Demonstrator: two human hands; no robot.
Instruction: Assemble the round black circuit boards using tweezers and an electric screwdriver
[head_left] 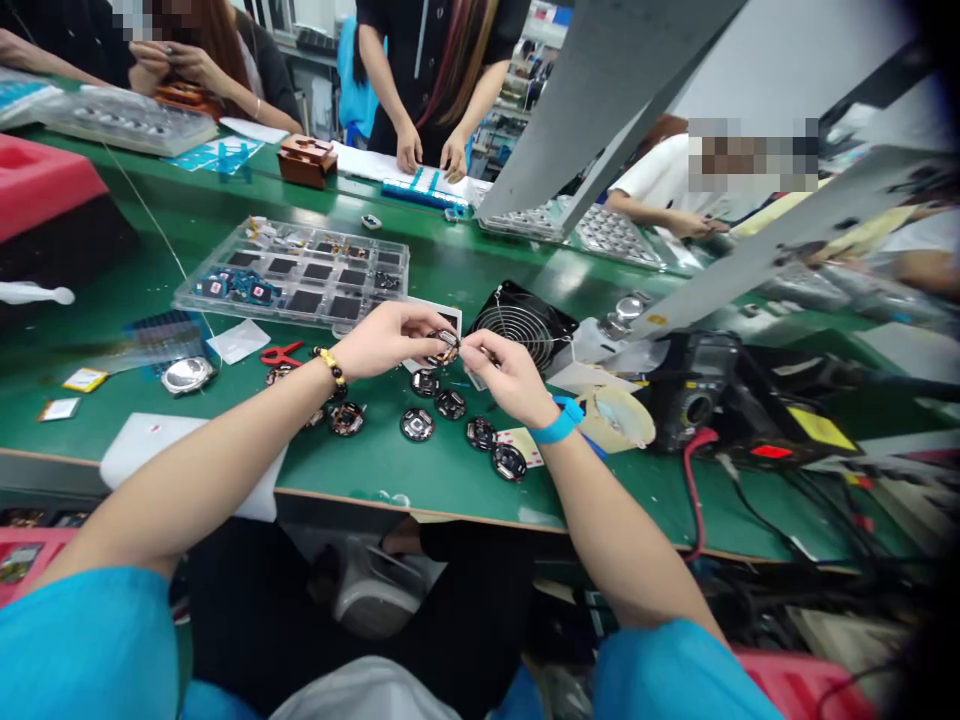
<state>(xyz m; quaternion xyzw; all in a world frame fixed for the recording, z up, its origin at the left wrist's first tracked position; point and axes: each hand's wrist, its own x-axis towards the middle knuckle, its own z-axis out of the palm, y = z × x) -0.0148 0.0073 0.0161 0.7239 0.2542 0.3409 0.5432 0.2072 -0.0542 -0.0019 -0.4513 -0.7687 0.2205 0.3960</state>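
My left hand (pixel 390 340) pinches a round circuit module (pixel 444 350) above the green bench. At the module's right edge, the thumb and finger of my right hand (pixel 514 378) press together; whatever is between them is too small to make out. Similar black round circuit modules lie below my hands, among them one with a pale square centre (pixel 417 424) and another beside it (pixel 450 404). Two more, a near one (pixel 509 462) included, rest by a red-dotted card (pixel 525 446). Left of these sits a module with copper-coloured parts (pixel 346 419).
A clear compartment tray (pixel 300 275) lies behind my left hand, and a black fan (pixel 517 320) stands behind my right. Red clamp (pixel 281 354), silver watch-like case (pixel 187 375) and white pad (pixel 161 450) are leftward. A black device (pixel 694 390) with cables is rightward. Co-workers sit opposite.
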